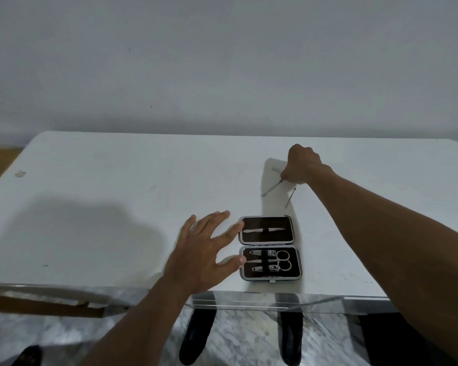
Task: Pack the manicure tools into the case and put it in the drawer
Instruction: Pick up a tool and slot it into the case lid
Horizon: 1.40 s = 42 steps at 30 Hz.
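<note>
The case [269,248] lies open and flat near the front edge of the white counter [103,186], its two dark-lined halves side by side along the hinge; the far half holds one slim metal tool, the near half holds scissors [283,260] and two nail clippers under elastic bands; the left hand [204,253] is open with fingers spread, its fingertips at the case's left rim, holding nothing; the right hand [303,165] is reached well beyond the case and pinches the upper end of a thin metal pusher [271,188], whose lower tip slants down toward the counter; a second thin metal stick [290,198] lies loose just beside it, and a pale flat file [275,169] appears near the thumb, though it is too faint to be sure; these tools are judged light, stiff, smooth and pointed, so they slip easily and are best pinched mid-shaft; the case is judged light and rigid, best gripped across its closed edges; no drawer is visible.
</note>
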Each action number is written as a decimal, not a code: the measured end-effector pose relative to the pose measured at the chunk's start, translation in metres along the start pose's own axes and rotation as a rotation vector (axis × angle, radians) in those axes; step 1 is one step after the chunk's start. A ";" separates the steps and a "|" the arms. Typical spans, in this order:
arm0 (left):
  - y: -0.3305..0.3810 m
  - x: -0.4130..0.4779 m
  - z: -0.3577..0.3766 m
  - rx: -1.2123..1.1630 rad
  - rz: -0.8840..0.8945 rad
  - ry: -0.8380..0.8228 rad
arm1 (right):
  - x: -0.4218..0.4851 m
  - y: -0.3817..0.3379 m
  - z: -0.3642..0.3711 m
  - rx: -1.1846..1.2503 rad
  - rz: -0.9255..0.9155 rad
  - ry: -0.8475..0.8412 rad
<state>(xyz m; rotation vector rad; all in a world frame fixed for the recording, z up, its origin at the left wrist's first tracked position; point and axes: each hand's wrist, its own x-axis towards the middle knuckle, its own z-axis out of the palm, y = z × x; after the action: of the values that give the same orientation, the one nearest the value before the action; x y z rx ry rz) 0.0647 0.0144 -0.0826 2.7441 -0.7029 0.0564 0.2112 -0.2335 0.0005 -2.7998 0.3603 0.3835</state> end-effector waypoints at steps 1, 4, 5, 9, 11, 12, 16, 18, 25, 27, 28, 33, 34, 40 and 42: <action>0.000 0.000 0.000 0.002 0.001 0.000 | 0.000 0.000 0.000 0.007 0.009 -0.022; 0.000 0.000 -0.001 0.016 0.003 0.000 | 0.001 -0.001 0.001 0.020 0.021 -0.041; 0.000 0.000 -0.001 0.017 0.003 -0.003 | 0.001 -0.001 0.002 0.019 0.023 -0.037; -0.001 0.000 -0.002 0.010 0.002 -0.006 | -0.002 0.001 0.006 0.054 0.021 0.043; -0.001 0.000 -0.002 0.010 0.000 -0.014 | -0.005 0.005 0.007 0.142 0.039 0.111; -0.002 0.000 -0.001 0.008 0.000 -0.015 | -0.007 0.007 0.007 0.171 0.042 0.141; -0.002 0.000 -0.001 0.010 0.001 -0.029 | -0.020 0.018 0.003 0.306 -0.036 0.142; -0.003 0.001 -0.001 0.019 0.001 -0.035 | -0.034 0.024 0.002 0.391 -0.110 0.107; -0.004 0.000 0.003 0.026 0.005 -0.027 | -0.092 0.039 0.006 0.355 -0.269 -0.030; -0.003 0.000 0.003 0.039 0.002 -0.039 | -0.105 0.042 0.007 0.292 -0.297 -0.099; -0.003 0.000 0.003 0.043 0.000 -0.041 | -0.109 0.044 0.008 0.255 -0.311 -0.128; -0.003 0.000 0.005 0.035 -0.003 -0.028 | -0.120 0.051 0.011 0.207 -0.281 -0.209; -0.003 0.000 0.005 0.037 -0.002 -0.027 | -0.120 0.052 0.012 0.200 -0.282 -0.208; -0.003 0.001 0.005 0.034 -0.006 -0.026 | -0.116 0.057 0.018 0.155 -0.313 -0.231; -0.003 0.001 0.005 0.036 -0.007 -0.023 | -0.115 0.056 0.019 0.151 -0.311 -0.221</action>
<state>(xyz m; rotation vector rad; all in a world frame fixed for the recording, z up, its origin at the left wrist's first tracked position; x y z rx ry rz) 0.0665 0.0154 -0.0880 2.7852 -0.7056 0.0358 0.0834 -0.2561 0.0033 -2.5743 -0.0914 0.5587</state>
